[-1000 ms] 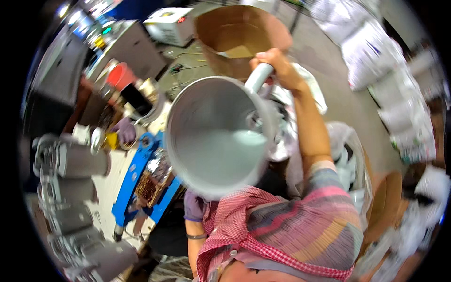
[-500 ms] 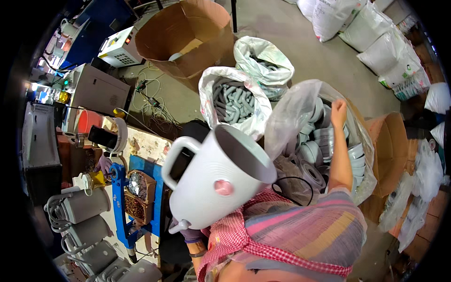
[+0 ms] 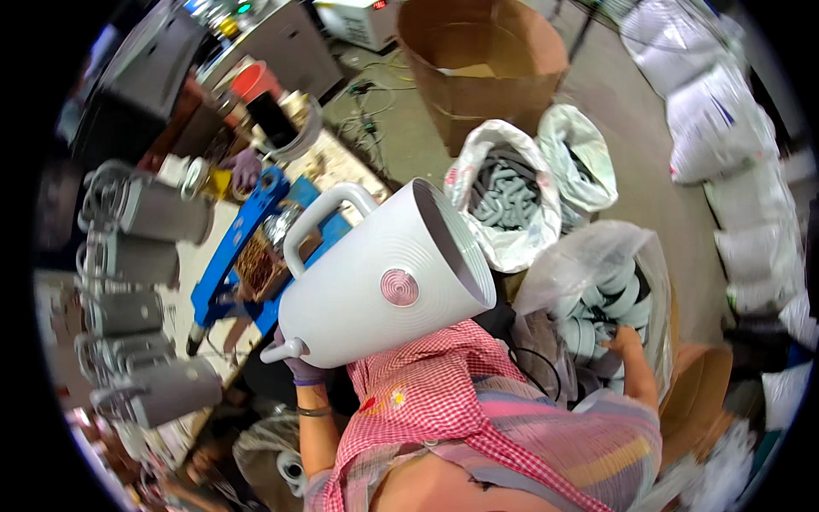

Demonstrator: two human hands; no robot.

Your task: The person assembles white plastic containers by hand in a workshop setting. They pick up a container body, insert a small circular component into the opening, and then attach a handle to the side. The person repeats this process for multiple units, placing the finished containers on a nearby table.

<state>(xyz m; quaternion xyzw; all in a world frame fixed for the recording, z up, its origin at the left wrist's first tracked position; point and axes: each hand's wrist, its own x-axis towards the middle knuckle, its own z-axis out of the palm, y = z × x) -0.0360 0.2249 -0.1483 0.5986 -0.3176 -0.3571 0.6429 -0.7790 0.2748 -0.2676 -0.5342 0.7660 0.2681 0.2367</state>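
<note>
A large grey plastic watering can (image 3: pixel 367 286) lies tilted across my front. Its wide mouth faces right, its looped handle is up, and a pinkish ringed disc marks its side. My left hand (image 3: pixel 309 369), in a purple glove, grips it near the short spout stub at the lower left. Most of those fingers are hidden behind the can. My bare right hand (image 3: pixel 627 339) reaches into a clear plastic bag (image 3: pixel 559 277) of rounded grey plastic parts (image 3: pixel 589 334). Its fingers are spread against the parts; their tips are partly hidden.
A white sack (image 3: pixel 469 162) of curved grey tubes stands ahead, near a tall cardboard box (image 3: pixel 478 94). At left, a blue metal fixture (image 3: pixel 235 247) sits on the bench, beside several grey cans (image 3: pixel 162 392). Cables (image 3: pixel 367 119) lie on the floor; white sacks (image 3: pixel 708 128) line the right.
My right hand has gone from a closed fist above the bag down among the grey parts. My view has turned, and the can remains in my left hand.
</note>
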